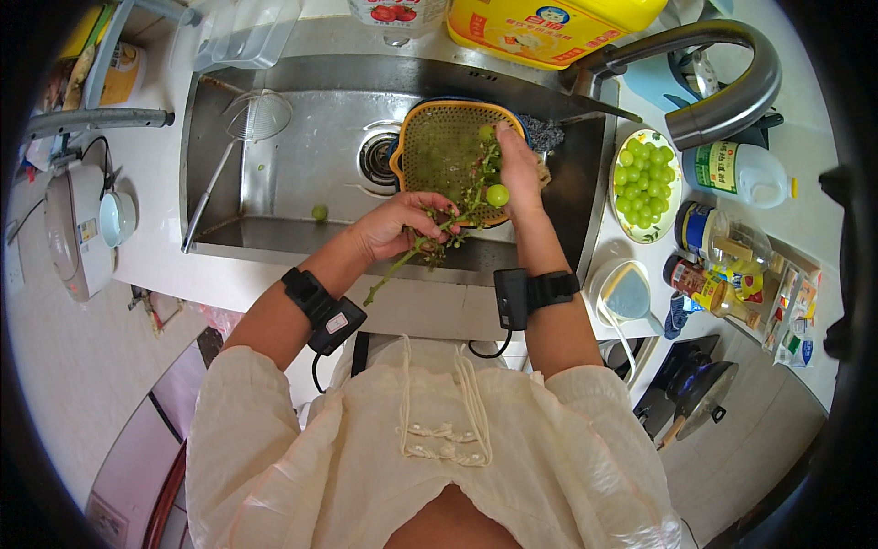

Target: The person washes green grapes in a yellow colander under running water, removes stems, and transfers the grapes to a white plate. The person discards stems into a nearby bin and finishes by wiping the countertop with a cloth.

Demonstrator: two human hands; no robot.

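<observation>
My left hand (408, 223) grips a green grape stem (473, 199), nearly bare, whose thick end points down towards me. My right hand (519, 165) is at the stem's upper part, its fingertips by a green grape (487, 132); whether it grips that grape or the stem is hard to tell. Another green grape (498, 195) hangs near my right wrist. Below the hands, a yellow-rimmed perforated basket (405, 130) stands in the steel sink (309, 171). One loose grape (319, 212) lies on the sink floor, left of the basket.
A wire skimmer (258, 117) leans in the sink's left part. Right of the sink are an oval plate (645, 233) of green grapes, a measuring jug (621, 288) and several bottles. The faucet (727, 75) arches at the upper right. A lidded pan (706, 398) sits over a lit burner, lower right.
</observation>
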